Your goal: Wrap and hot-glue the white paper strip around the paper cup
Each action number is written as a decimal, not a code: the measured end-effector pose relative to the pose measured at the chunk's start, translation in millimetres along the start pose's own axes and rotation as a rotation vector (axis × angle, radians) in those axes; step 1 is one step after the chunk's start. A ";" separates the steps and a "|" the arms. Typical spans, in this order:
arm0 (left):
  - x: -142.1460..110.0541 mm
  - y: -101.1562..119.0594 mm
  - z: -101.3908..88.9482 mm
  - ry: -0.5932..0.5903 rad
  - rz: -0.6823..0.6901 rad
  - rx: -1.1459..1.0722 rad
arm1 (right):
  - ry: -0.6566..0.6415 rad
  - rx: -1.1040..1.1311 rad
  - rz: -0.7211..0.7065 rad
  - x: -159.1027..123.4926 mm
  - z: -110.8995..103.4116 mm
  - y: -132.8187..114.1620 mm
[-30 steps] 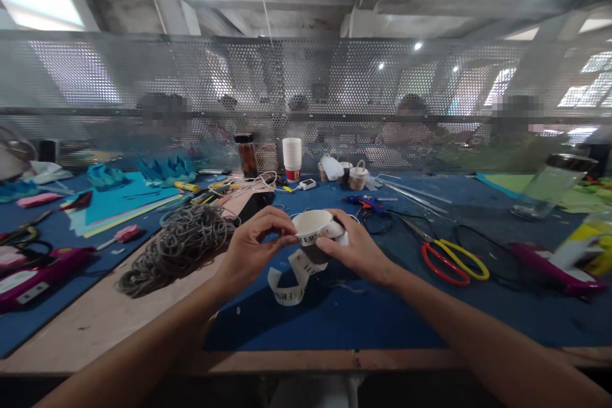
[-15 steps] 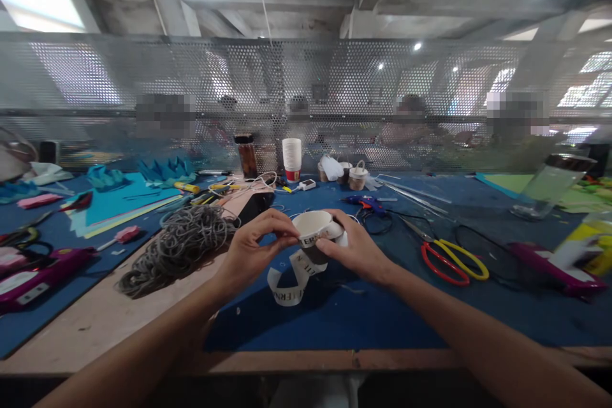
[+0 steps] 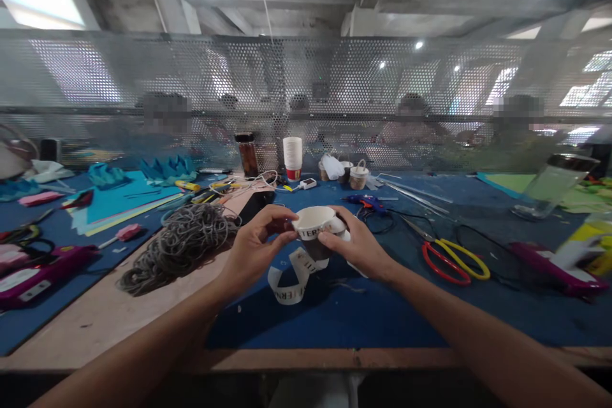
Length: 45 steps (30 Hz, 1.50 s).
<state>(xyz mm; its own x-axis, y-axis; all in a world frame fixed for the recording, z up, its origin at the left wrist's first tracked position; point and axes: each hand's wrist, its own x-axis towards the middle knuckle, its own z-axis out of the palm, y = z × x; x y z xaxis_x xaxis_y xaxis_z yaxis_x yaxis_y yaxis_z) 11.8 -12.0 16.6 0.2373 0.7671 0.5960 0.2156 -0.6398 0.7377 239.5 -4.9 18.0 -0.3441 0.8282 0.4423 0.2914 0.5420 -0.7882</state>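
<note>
In front of me is a small paper cup (image 3: 315, 247) with a white inside and a dark grey lower body. A white ribbon (image 3: 313, 233) with dark printed letters runs round it just below the rim. Its loose length curls down onto the blue table top, below the cup. My right hand (image 3: 361, 243) grips the cup from the right, thumb pressed on the ribbon at the front. At the left side of the rim, my left hand (image 3: 261, 239) has thumb and forefinger closed on the ribbon against the cup. The left fingertips are partly hidden behind the rim.
Grey yarn (image 3: 186, 245) lies on a board at left. Scissors (image 3: 449, 258) with red and yellow handles and a blue glue gun (image 3: 366, 203) lie at right. Behind stand stacked paper cups (image 3: 292, 156), a dark-lidded jar (image 3: 247, 156) and small decorated buckets (image 3: 357, 175) before a perforated screen.
The cup has turned slightly, so more printed letters show on its front. My left fingers have shifted a little to the left along the rim. My right hand keeps its grip.
</note>
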 end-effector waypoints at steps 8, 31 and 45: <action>1.8 -0.6 -0.2 -0.003 0.054 -0.034 | -0.003 0.011 0.014 -0.2 0.4 1.9; -1.5 -6.1 13.8 -0.095 -0.267 -0.239 | 0.117 0.068 -0.033 0.6 10.1 8.9; 9.6 2.3 25.1 -0.150 -0.282 -0.296 | 0.239 -0.198 -0.107 -3.3 10.5 6.9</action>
<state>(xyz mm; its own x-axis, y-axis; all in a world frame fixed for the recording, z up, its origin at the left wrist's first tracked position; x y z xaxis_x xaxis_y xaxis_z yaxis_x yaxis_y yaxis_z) 38.3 -7.3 16.1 0.3480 0.8808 0.3212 0.0158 -0.3480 0.9373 233.2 -5.4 6.6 -0.1692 0.7626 0.6243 0.4410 0.6251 -0.6440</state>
